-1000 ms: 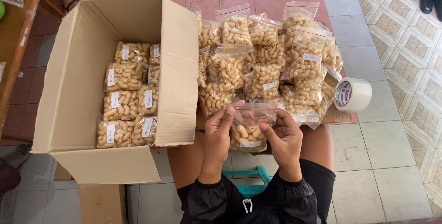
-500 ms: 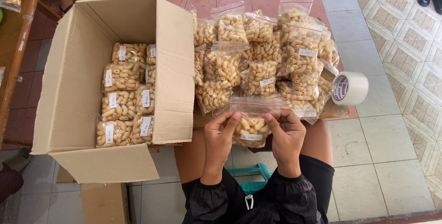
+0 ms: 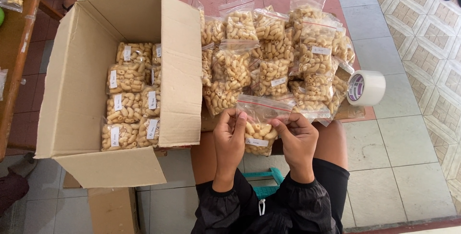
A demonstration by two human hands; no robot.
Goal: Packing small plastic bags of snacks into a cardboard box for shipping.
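Observation:
Both my hands hold one small clear bag of pale curled snacks [image 3: 260, 130] over my lap. My left hand [image 3: 229, 140] grips its left edge and my right hand [image 3: 297, 140] grips its right edge near the red zip strip. Just beyond the bag lies a pile of similar filled bags [image 3: 278, 56] on a flat piece of cardboard. To the left stands an open cardboard box [image 3: 77, 85] with several labelled bags packed in rows inside [image 3: 132, 94].
A roll of clear tape [image 3: 366, 88] lies on the tiled floor right of the pile. A wooden table edge [image 3: 17, 56] runs along the far left. A teal stool [image 3: 266, 178] shows under my legs. Flat cardboard [image 3: 113, 210] lies below the box.
The bag in my hands has been turned and lifted slightly; my fingers shifted along its top edge. The box and pile stay put.

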